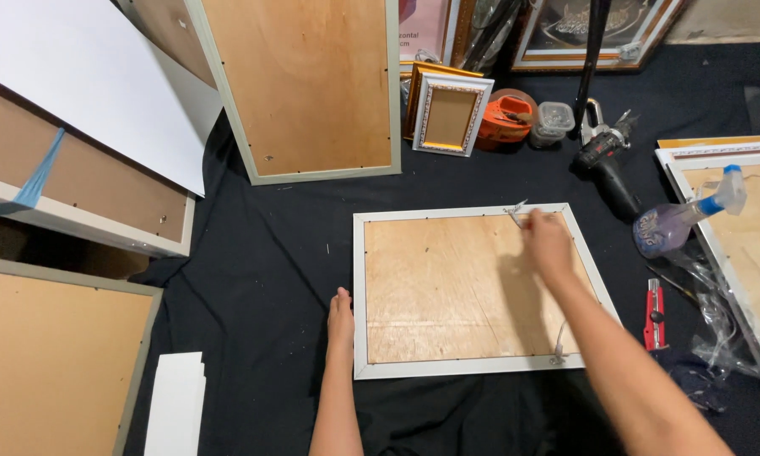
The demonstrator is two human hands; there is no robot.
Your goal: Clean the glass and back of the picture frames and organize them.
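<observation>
White-edged frame (473, 291) showing tan plywood backing, lying on black cloth (270, 253), red cutter (654, 317) and purple spray bottle (679, 221) sitting right of the frame

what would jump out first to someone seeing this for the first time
A white picture frame lying face down on the black cloth in the middle, plywood back up. The right hand works at its top edge, the left hand rests flat against its left side. To the right lie a purple spray bottle and a red utility knife.

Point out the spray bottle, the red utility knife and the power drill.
spray bottle (671, 226), head view, on its purple body.
red utility knife (654, 317), head view, mid-handle.
power drill (603, 159), head view, on its dark body.
</observation>
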